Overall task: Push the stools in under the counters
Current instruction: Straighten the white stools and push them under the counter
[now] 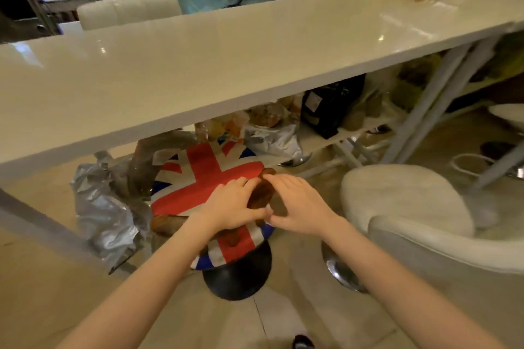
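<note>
1. The fingers (241, 183) of the left hand (232, 207) lie flat and close together on the flag-pattern seat (198, 181) of the stool; they press down and pinch nothing. The thumb reaches toward the right hand.
2. The stool stands partly under the white counter (198, 65). The far part of the seat is below the counter edge; the near part and the dark round base (238, 278) project toward the person.
3. A crumpled silver bag (105, 218) lies on the floor just beside the seat on the left. Judgement: it can snag the stool during the push.
4. A brown wooden part (262, 191) shows between the two hands, on the right rim of the seat. Whether it is a backrest or an armrest cannot be told.
5. The right hand (297, 207) rests at that rim, fingers loosely extended and slightly spread, thumb near the left thumb. Whether it grips the wooden part cannot be told.
6. Handling, as a judgement: the seat appears padded and yields under pressure; the pedestal base appears heavy and rigid. The seat may swivel, so apply an even push with both hands at the near rim, not from one side.
7. To the right, a white padded stool (397, 195) with a chrome base (340, 269) stands clear of the counter and is not yet pushed in.
</note>
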Motion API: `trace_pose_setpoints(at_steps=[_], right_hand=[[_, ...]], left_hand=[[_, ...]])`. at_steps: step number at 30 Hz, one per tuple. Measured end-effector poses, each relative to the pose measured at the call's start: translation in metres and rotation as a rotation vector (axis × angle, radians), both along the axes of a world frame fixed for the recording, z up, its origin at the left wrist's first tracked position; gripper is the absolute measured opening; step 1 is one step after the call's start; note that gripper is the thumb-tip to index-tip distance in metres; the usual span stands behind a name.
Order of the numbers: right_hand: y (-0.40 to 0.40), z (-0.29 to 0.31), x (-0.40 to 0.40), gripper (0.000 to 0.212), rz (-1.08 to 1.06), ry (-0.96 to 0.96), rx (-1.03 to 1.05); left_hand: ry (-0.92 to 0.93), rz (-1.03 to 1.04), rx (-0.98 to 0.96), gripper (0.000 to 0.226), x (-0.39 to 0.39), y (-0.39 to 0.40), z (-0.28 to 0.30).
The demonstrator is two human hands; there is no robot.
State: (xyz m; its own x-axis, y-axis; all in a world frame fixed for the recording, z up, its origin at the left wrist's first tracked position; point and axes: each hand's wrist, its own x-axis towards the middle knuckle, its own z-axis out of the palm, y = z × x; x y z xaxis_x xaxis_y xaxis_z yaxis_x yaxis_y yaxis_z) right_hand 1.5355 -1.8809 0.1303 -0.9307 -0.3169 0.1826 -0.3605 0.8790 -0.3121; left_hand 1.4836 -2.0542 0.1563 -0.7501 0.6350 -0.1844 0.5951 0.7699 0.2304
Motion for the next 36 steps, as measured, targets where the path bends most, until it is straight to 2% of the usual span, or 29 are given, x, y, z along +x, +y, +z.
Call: trace_pose_setpoints(at_steps=[5,10,15,20,25,31,36], right_hand=[[0.082,0.029,0.050,0.081,-0.298,0.008,-0.013],[0.168,0.035,0.122,0.087,-0.577,-0.005,0.007],[0.242,0.032,0.192,0.090,-0.734,-0.001,0.063],[0.314,0.025,0.254,0.092,-0.746,-0.016,0.094],[0.375,0.010,0.291,0.095,-0.686,-0.085,0.104],[0.411,-0.013,0.281,0.100,-0.551,-0.140,0.101],[0.427,-0.036,0.252,0.103,-0.423,-0.161,0.204]], left_hand=[[0.112,-0.204,0.147,0.067,0.025,0.096,0.002],[0.052,-0.405,0.245,0.075,0.066,0.179,0.007],[-0.030,-0.502,0.314,0.076,0.118,0.252,0.007],[-0.087,-0.467,0.312,0.085,0.163,0.324,-0.009],[-0.060,-0.405,0.241,0.109,0.192,0.373,-0.033],[-0.070,-0.326,0.161,0.113,0.197,0.396,-0.053],[-0.017,-0.333,0.061,0.103,0.187,0.415,-0.072]])
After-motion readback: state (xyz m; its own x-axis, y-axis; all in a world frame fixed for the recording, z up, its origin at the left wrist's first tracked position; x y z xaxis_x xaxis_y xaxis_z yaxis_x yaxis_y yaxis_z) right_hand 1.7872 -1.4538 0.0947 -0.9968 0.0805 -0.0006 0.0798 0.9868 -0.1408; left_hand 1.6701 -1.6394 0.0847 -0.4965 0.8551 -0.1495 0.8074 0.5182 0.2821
